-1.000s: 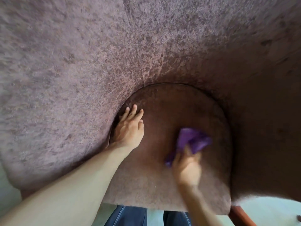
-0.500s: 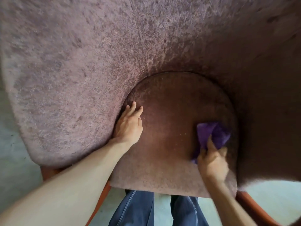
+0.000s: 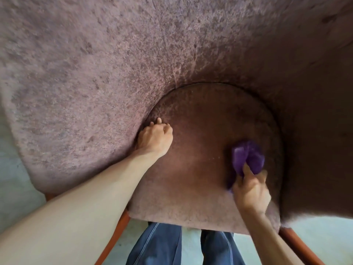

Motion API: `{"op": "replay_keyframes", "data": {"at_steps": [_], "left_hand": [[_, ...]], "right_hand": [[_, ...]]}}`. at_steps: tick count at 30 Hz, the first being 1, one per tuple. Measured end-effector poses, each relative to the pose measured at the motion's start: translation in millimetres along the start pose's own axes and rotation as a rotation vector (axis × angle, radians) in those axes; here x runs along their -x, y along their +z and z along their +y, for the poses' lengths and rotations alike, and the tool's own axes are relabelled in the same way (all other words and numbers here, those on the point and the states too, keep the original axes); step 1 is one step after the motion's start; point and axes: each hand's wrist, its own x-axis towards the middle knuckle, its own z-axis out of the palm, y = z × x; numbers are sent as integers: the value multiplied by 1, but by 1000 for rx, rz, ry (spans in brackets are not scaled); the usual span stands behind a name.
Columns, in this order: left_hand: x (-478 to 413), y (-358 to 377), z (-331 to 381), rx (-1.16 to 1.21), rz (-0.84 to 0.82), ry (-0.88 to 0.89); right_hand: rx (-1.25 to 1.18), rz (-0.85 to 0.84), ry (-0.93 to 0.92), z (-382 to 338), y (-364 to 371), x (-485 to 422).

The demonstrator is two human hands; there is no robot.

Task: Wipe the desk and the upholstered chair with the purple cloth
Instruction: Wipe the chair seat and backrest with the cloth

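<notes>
The right hand grips the bunched purple cloth, fingers curled round its near end, and presses it onto the seat cushion just ahead of the knuckles. The left hand holds nothing. Its loosely bent fingers brace on the cushion, tips at the crease under the backrest. Bunched this tightly, the cloth probably touches little fabric, so strokes may skip the crease and the cushion's edges beyond both hands.

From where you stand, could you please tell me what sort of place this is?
Probably an indoor room, home or office unclear. An upholstered chair with wooden legs stands on a pale floor, and the right hand holds a purple cloth on its seat.
</notes>
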Motion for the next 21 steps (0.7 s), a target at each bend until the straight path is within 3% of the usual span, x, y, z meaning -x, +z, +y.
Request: {"op": "replay_keyframes", "data": {"at_steps": [4, 8, 9, 12, 14, 17, 19, 21], "left_hand": [[-13, -20, 14, 95, 22, -162], [-26, -30, 16, 152, -109, -206], [-27, -31, 15, 177, -142, -222], [-35, -37, 16, 251, -191, -245], [-40, -40, 20, 306, -190, -265], [-44, -40, 24, 385, -174, -291], [-44, -39, 25, 386, -143, -280], [-45, -39, 26, 377, -126, -262]], "right_hand": [[-264, -74, 113, -78, 31, 47], [-55, -548, -468, -163, 67, 104], [8, -597, -570, -173, 68, 107], [135, -492, -669, -162, 56, 82], [108, -330, -486, -155, 37, 32], [-117, -33, -73, -159, 23, -35], [-103, -109, -120, -174, 29, -11], [-11, -335, -353, -185, 43, 44]]}}
